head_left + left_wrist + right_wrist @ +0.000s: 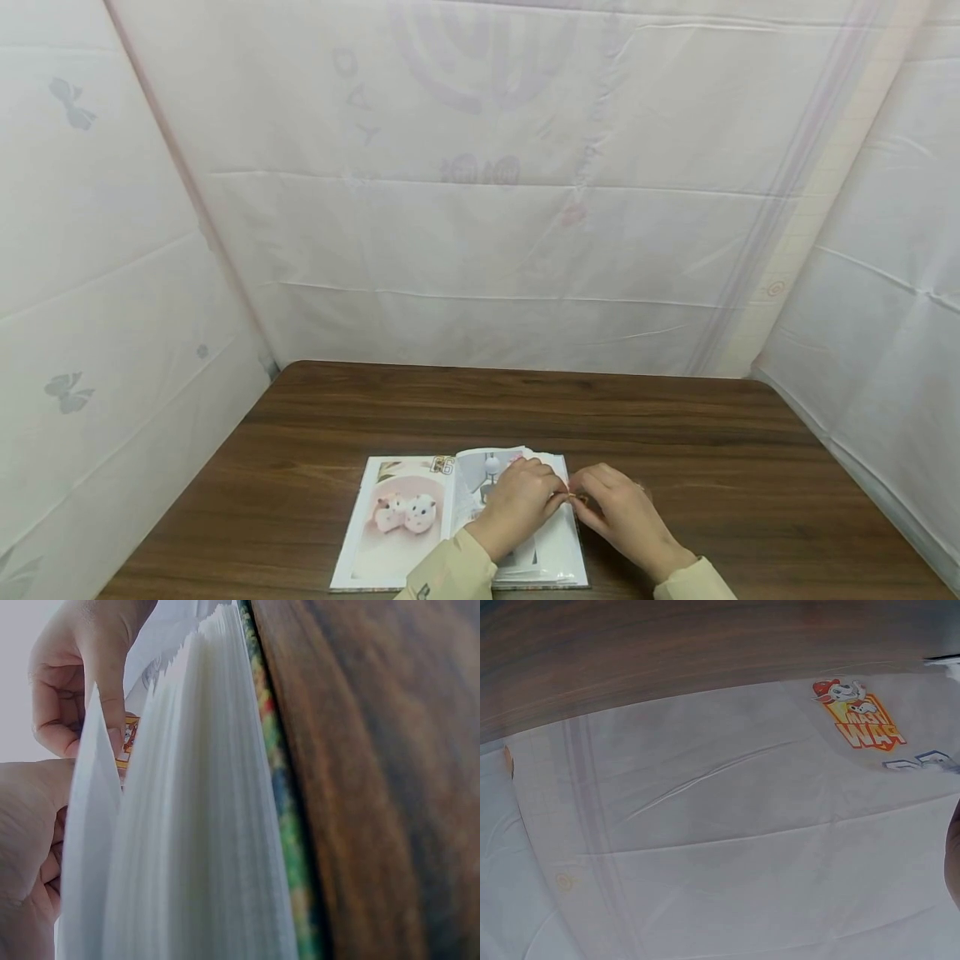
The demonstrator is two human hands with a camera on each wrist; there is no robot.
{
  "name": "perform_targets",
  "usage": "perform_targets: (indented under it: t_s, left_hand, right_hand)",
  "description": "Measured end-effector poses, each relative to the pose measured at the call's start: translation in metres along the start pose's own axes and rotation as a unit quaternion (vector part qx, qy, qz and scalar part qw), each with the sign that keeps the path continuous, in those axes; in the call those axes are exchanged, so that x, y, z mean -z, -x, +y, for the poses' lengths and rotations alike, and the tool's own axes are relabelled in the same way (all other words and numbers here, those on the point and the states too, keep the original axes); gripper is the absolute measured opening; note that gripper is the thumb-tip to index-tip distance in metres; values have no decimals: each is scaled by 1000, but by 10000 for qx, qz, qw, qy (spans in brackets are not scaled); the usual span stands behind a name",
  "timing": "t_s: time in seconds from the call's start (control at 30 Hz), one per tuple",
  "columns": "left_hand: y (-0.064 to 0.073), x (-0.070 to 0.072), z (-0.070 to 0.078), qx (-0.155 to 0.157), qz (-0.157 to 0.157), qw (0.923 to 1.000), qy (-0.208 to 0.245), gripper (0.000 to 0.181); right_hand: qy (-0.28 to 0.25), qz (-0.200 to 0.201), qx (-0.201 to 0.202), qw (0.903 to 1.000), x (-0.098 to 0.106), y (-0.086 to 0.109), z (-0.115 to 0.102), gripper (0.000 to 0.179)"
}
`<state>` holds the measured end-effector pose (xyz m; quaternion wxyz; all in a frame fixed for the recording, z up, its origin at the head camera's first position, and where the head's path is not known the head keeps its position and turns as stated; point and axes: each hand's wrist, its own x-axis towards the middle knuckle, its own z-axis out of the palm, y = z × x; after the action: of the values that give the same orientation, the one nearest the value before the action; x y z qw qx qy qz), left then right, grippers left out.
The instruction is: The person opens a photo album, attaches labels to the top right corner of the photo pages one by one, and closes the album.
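Observation:
An open picture album (352,554) lies on the table. Over its right-hand page, my left hand (521,500) has thumb and forefinger pinched together at the outer edge. There they meet the pinched fingertips of my right hand (618,508), just beyond that edge. Both hands hold a small clear sticker between their fingertips. An orange-framed cartoon print, a dog in a red hat, marks the sticker (859,716) in the right wrist view. The left wrist view shows the print beside the right thumb, partly hidden behind a lifted white page (86,825).
The left page bears a picture of two round, spotted pink and white items (405,512). A thick stack of pages (195,787) stands above the colourful cover edge. The dark wooden table (697,450) surrounds the album. White printed cloth (487,233) hangs behind and at both sides.

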<state>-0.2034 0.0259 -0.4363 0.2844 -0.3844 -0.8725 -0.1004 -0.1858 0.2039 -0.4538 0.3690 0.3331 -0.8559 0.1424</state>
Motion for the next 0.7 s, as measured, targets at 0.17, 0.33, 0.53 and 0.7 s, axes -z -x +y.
perform_targets:
  t_s: [0.17, 0.33, 0.53, 0.7]
  left_hand:
    - [1, 1, -1, 24, -25, 10000, 23, 11]
    - [1, 3, 0, 72, -120, 9999, 87, 11]
    - [1, 4, 0, 142, -276, 9994, 117, 11]
    - [2, 4, 0, 84, -230, 9997, 72, 12]
  right_hand:
    - [7, 24, -6, 10000, 1, -1, 0, 28]
    - [43, 40, -4, 10000, 2, 0, -2, 25]
    - [4, 86, -13, 10000, 2, 0, -3, 20]
    - [-17, -8, -42, 10000, 1, 0, -2, 17]
